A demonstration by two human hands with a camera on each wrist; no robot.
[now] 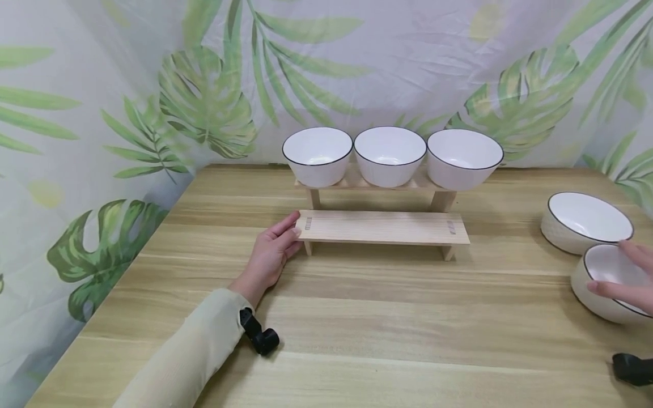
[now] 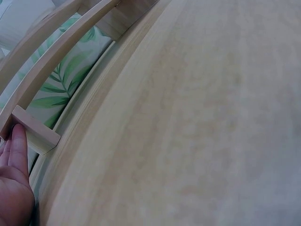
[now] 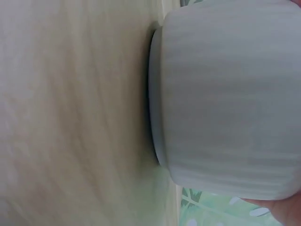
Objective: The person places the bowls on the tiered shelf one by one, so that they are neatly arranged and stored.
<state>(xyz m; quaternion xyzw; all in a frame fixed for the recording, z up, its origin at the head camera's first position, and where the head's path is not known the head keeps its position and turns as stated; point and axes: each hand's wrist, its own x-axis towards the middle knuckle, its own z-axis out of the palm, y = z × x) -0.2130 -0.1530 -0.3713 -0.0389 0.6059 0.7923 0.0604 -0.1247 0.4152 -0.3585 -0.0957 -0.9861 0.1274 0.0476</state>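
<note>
A two-tier wooden rack (image 1: pixel 380 227) stands on the table, with three white dark-rimmed bowls in a row on its upper board: a left bowl (image 1: pixel 317 173), a middle bowl (image 1: pixel 390 173) and a right bowl (image 1: pixel 461 175). My left hand (image 1: pixel 269 252) holds the left end of the lower board, thumb at its edge; in the left wrist view its fingers (image 2: pixel 18 150) reach a rack leg (image 2: pixel 40 134). At the right, my right hand (image 1: pixel 632 283) grips a white bowl (image 1: pixel 594 289) across its rim. That bowl (image 3: pixel 230 99) fills much of the right wrist view, low at the tabletop.
Just behind the gripped bowl, another white bowl (image 1: pixel 566 229) with a textured outside sits on the wooden table (image 1: pixel 357 328). A leaf-printed cloth (image 1: pixel 398 68) hangs behind the table and along its left side.
</note>
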